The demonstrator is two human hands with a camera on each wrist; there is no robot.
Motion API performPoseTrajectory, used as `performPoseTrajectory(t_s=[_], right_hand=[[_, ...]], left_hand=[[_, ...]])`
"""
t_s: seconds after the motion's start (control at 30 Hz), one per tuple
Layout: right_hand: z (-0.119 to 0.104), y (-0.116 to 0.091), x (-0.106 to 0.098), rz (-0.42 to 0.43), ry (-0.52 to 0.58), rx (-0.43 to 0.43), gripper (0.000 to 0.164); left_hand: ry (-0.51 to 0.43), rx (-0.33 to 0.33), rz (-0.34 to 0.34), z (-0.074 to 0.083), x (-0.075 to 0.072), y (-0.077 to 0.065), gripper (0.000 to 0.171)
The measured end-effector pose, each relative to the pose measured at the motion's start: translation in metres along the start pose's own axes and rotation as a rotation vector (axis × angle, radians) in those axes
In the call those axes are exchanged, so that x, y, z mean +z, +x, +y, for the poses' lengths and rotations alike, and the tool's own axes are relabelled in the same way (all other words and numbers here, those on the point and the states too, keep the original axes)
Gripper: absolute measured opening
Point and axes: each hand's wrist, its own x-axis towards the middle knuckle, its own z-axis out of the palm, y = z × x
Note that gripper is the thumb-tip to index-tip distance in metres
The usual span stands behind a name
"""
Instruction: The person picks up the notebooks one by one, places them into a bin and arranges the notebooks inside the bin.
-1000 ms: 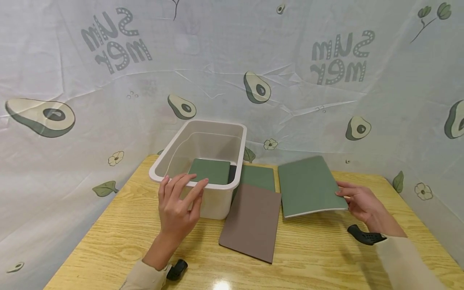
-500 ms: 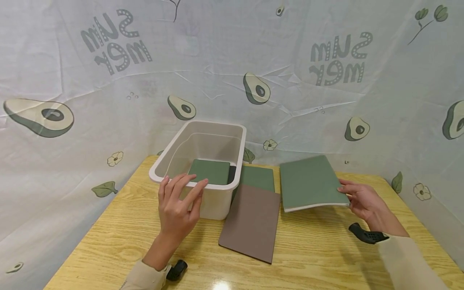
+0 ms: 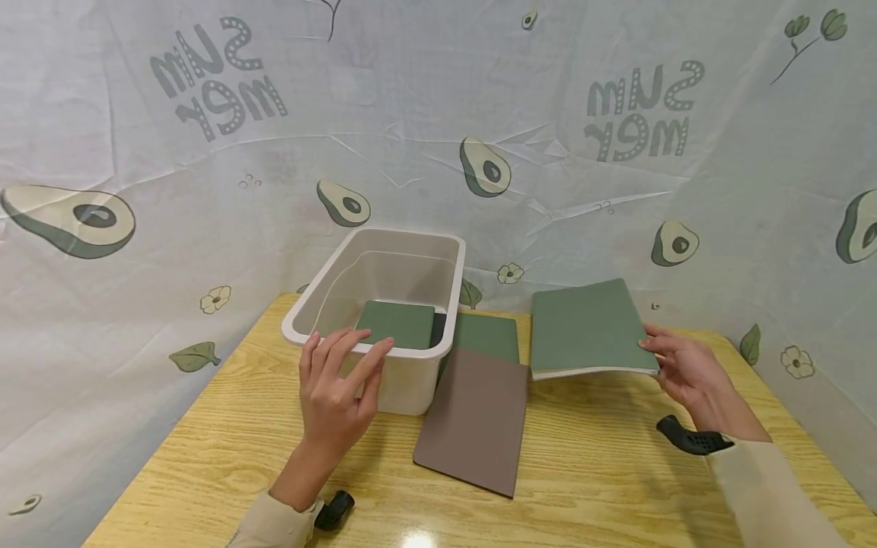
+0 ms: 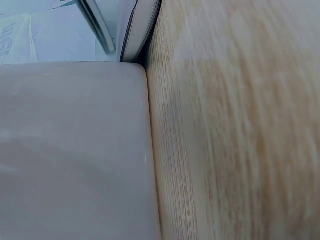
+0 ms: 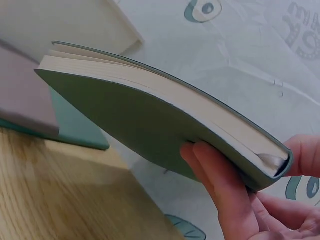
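Note:
My right hand [image 3: 688, 373] pinches a green softcover notebook [image 3: 589, 327] by its right edge and holds it above the table's back right. In the right wrist view the notebook [image 5: 115, 110] shows cream pages and a grey ribbon at the spine end, with fingers [image 5: 220, 185] beneath it. My left hand [image 3: 339, 388] rests its fingers on the near rim of a white plastic bin [image 3: 384, 380]. Inside the bin lie a smaller green notebook [image 3: 397, 323] and something dark beside it. The left wrist view shows only the bin's outer wall [image 4: 75, 150] and the table.
Right of the bin, a brown notebook [image 3: 476, 426] lies on the wooden table [image 3: 582, 472], overlapping another green notebook [image 3: 489, 335]. A printed cloth [image 3: 411, 114] hangs behind the table and at its sides.
My right hand has raised the held notebook slightly, and its near edge has tilted up and back. The left hand has stayed at the bin's rim.

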Motion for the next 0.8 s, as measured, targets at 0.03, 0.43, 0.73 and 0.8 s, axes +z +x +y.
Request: performPoseTrajectory(t_s=[0.03,0.43,0.73,0.8], right_hand=[[-0.001,0.0,0.002,0.001,-0.001,0.0,0.06],[-0.012,-0.004,0.022,-0.018,0.04,-0.035,0.086],[-0.019,-0.005,0.037,-0.031,0.029,-0.074,0.083],[-0.022,-0.005,0.04,-0.046,0.058,-0.086,0.083]], left_hand=[[0.0,0.0,0.0,0.0,0.0,0.0,0.024],[0.001,0.001,-0.002,0.0,0.0,0.0,0.024],[-0.001,0.006,0.003,0.001,-0.001,0.001,0.023],[-0.002,0.007,0.003,0.001,-0.001,0.001,0.023]])
